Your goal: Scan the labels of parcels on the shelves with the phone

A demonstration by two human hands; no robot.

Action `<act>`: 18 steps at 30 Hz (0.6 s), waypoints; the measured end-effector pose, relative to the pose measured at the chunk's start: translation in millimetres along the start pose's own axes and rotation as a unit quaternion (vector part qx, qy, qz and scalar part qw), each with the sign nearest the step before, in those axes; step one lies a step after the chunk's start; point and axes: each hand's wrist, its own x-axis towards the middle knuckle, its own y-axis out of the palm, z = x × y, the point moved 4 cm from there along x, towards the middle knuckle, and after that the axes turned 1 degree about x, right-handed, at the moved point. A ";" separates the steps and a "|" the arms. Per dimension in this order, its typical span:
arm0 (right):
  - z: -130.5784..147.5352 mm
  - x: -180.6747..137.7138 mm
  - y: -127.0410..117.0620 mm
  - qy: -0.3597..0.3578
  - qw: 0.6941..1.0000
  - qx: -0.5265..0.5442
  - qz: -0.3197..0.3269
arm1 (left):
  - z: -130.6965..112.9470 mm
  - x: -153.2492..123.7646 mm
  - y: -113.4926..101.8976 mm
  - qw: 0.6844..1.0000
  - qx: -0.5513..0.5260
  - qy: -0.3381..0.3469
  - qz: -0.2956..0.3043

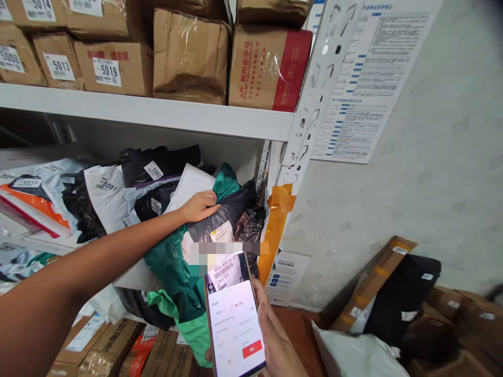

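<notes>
Gripping only thin film is your main weakness: your left hand (pixel 200 206) has its fingers bunched at the upper edge of the dark grey parcel (pixel 231 209), apparently pinching the plastic, so a smooth bag could slip or tear. That parcel sits at the right end of the shelf's heap, just left of the taped post (pixel 281 222), and overlaps the green parcel (pixel 167 259); a hard tug could drag that neighbour toward the near edge and spill both. Nearer you, your right hand (pixel 273 327) is closed around the phone (pixel 236 327), leaving neither hand free to catch a fall. Creased, glossy film could bend or glare the label (pixel 222 233), and a shaky phone could blur its code. With the brown-black bag (pixel 250 228) crowding the right side, a wrong label might also stray into view.
</notes>
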 end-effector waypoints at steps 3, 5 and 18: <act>-0.1 0.4 -0.1 -0.004 1.000 0.005 0.000 | -0.3 0.2 0.1 1.000 0.002 -0.004 0.001; 1.4 -0.5 0.5 0.004 1.000 0.008 -0.018 | 0.2 0.4 0.3 1.000 0.003 -0.008 0.002; 0.2 -8.9 2.8 -0.003 0.998 0.050 0.047 | 3.5 -1.1 2.7 1.000 0.018 -0.001 0.004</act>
